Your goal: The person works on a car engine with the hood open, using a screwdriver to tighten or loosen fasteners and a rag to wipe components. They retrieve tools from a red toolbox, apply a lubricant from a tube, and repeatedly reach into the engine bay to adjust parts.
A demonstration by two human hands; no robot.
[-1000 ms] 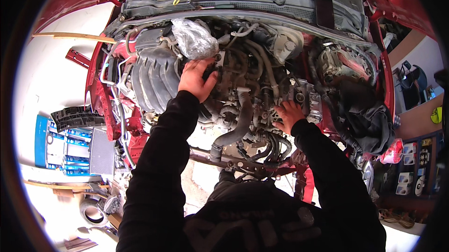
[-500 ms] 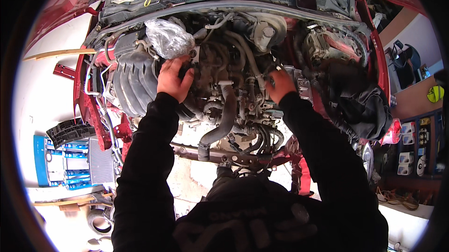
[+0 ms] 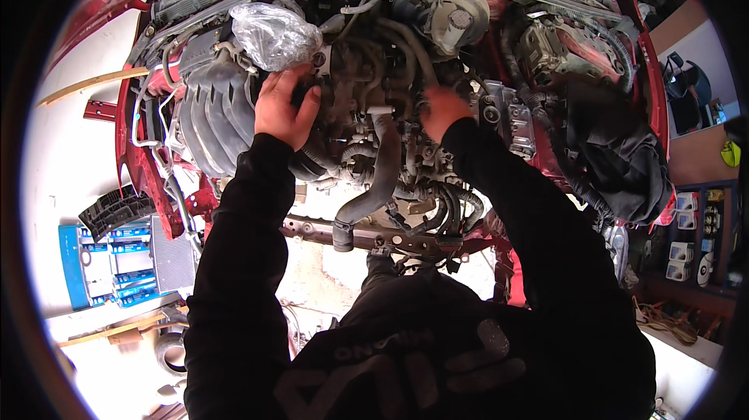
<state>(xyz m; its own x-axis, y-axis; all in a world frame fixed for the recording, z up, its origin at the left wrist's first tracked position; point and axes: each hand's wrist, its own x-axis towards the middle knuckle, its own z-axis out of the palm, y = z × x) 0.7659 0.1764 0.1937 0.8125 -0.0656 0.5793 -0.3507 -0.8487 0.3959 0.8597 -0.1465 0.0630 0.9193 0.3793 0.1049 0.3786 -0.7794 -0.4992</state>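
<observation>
My left hand [image 3: 286,110] rests on the engine [image 3: 359,85], thumb spread away from the fingers. Its fingertips reach dark parts just below a crumpled clear plastic bag [image 3: 275,35]; what they touch is partly hidden. To the left of this hand lies a ribbed black intake manifold [image 3: 214,125]. My right hand [image 3: 445,114] is over the right side of the engine, beside pipes and a metal housing [image 3: 507,118]. Motion smears its fingers, and anything in them cannot be made out. Between my hands a thick grey hose [image 3: 378,174] runs down toward me, its lower end loose.
A crossbar [image 3: 374,242] spans the front of the red car's engine bay. Black cloth [image 3: 612,151] covers the bay's right side. A white-capped reservoir [image 3: 459,21] stands at the back. Blue boxes [image 3: 133,283] are at the left, stocked shelves [image 3: 694,241] at the right.
My right hand has moved left and inward over the engine. My left hand keeps its place by the bag. The view has shifted, and the yellow tool at the top has mostly left it.
</observation>
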